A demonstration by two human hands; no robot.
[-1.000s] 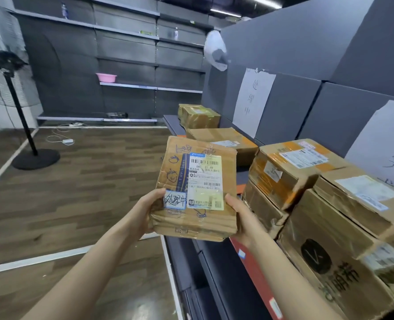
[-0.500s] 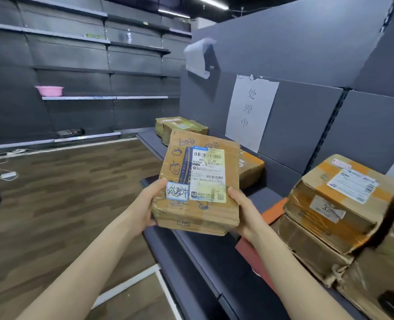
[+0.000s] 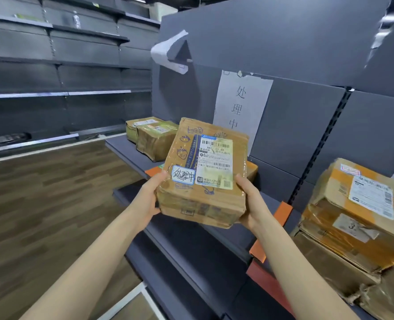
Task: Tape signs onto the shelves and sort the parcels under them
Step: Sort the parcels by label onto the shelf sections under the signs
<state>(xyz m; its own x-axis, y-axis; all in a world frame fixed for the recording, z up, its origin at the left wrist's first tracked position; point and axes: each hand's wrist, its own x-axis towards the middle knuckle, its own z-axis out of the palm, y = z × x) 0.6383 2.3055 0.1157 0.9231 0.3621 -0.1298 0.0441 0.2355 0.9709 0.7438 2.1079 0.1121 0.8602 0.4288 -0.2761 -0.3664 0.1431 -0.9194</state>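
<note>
A taped brown cardboard parcel (image 3: pixel 203 179) with a white label is held up between both grips: left grip (image 3: pixel 148 199) curled round its lower left edge, right grip (image 3: pixel 252 204) round its lower right edge. It hangs above the dark grey shelf (image 3: pixel 191 248), before the white handwritten paper sign (image 3: pixel 242 105).

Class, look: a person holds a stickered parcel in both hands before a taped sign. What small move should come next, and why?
Probably lower the parcel onto the shelf below the sign: its sticker reads 处理中, like the sign, and the left hand and right hand hold its sides.
</note>
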